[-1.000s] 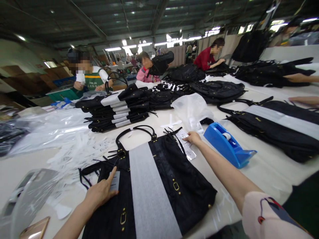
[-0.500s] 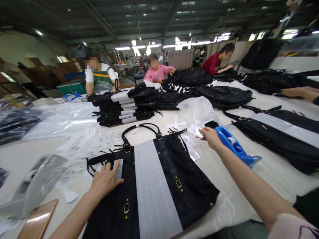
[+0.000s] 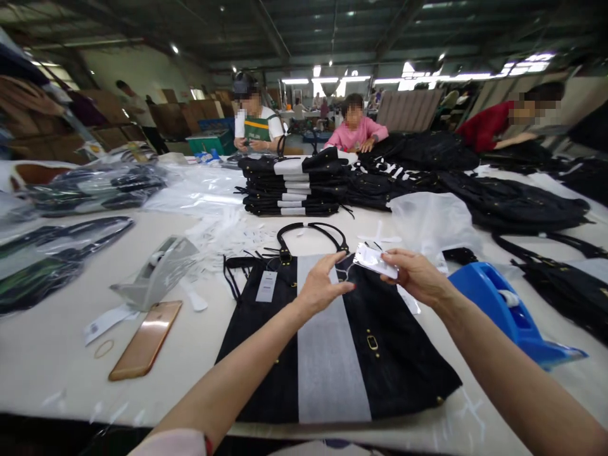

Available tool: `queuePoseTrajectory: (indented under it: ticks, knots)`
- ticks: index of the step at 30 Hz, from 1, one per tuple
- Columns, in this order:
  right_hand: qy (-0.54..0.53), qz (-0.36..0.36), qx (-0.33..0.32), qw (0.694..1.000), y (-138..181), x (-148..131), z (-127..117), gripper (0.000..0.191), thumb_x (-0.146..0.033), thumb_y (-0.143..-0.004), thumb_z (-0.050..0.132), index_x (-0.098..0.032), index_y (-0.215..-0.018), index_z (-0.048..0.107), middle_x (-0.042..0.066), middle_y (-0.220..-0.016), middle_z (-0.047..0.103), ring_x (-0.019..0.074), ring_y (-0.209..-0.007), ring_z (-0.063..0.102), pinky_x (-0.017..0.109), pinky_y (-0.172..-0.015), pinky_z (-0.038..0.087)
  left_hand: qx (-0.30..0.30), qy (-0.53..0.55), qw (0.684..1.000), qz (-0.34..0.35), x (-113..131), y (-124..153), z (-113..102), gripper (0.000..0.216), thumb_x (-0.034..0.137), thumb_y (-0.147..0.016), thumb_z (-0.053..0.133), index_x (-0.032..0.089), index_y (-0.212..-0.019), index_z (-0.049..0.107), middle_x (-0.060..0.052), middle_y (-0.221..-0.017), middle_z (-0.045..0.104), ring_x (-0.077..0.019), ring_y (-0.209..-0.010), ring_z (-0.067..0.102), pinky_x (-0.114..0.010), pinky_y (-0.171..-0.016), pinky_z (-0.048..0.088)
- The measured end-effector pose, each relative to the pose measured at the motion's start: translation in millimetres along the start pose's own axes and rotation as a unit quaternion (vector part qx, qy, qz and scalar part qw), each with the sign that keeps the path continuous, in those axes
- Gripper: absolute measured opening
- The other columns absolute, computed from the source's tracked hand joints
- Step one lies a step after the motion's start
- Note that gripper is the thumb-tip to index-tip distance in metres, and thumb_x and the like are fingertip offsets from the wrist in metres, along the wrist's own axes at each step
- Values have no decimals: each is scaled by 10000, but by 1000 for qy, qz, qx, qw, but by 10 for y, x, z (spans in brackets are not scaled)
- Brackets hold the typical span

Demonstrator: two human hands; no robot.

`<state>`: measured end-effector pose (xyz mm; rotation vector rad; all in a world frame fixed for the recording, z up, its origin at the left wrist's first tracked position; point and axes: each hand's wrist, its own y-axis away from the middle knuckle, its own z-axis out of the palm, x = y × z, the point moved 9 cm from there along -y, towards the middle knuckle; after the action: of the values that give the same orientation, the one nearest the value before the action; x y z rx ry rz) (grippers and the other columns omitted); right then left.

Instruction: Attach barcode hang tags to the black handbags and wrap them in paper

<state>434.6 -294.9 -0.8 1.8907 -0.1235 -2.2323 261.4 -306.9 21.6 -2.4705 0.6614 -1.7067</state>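
Observation:
A black handbag [image 3: 403, 354] lies flat before me, a wide strip of whitish paper [image 3: 327, 367] down its middle and its handles [image 3: 312, 227] pointing away. On its upper left rests a white hang tag [image 3: 266, 286]. My right hand [image 3: 418, 275] pinches a small, shiny white packet [image 3: 375, 259] above the bag's upper right; its contents I cannot make out. Just left of the packet, my left hand [image 3: 323, 285] hovers over the paper strip, thumb and fingers apart, holding nothing.
A blue tape dispenser [image 3: 494, 310] stands right of the bag. To the left are a grey tape dispenser [image 3: 156, 272] and a phone [image 3: 145, 342]. Behind the bag is a stack of black bags [image 3: 289, 187]. Co-workers stand across the table, including one in pink [image 3: 356, 130].
My right hand has brought the packet from the table's right side over the bag. My left hand has left the hang tag and moved right. The view has turned left.

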Motion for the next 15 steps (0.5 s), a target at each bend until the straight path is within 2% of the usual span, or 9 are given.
queuePoseTrajectory:
  ticks: [3,5,7,12,15]
  knots:
    - [-5,2,-16,1000,17,3,142,173,-283,-630,679,-154,-718,604,36,-656,605,107,-514,533,191,-380,393,28,157,985,-68,-174,-10,95,420,203,-646,671,144,-1053,589,-60,-967,646,-179,-922,575,-326,-857,429]
    - [-11,7,-23,1000,22,20,177,162,-279,-643,670,-153,-718,600,29,-635,597,100,-496,522,189,-378,381,46,238,962,-126,-338,28,120,288,185,-622,667,124,-902,637,-33,-790,648,-141,-755,584,-292,-758,445]
    - [-15,17,-19,1000,19,55,166,144,-267,-654,661,-156,-721,596,25,-629,594,96,-487,519,188,-379,380,57,292,938,-177,-478,92,119,214,161,-562,691,115,-766,650,-12,-697,628,-113,-668,562,-271,-709,434]
    - [-39,38,15,998,12,174,96,122,-243,-662,658,-165,-738,603,23,-696,602,89,-498,530,187,-395,412,31,382,888,-255,-656,284,43,178,163,-496,732,108,-637,638,-18,-638,619,-109,-636,560,-267,-688,403]
    - [-43,60,10,997,39,292,142,143,-255,-654,682,-166,-739,608,15,-708,596,83,-503,525,184,-407,429,38,471,849,-236,-618,343,-104,175,169,-507,741,108,-634,636,-65,-763,652,-152,-751,587,-294,-737,412]
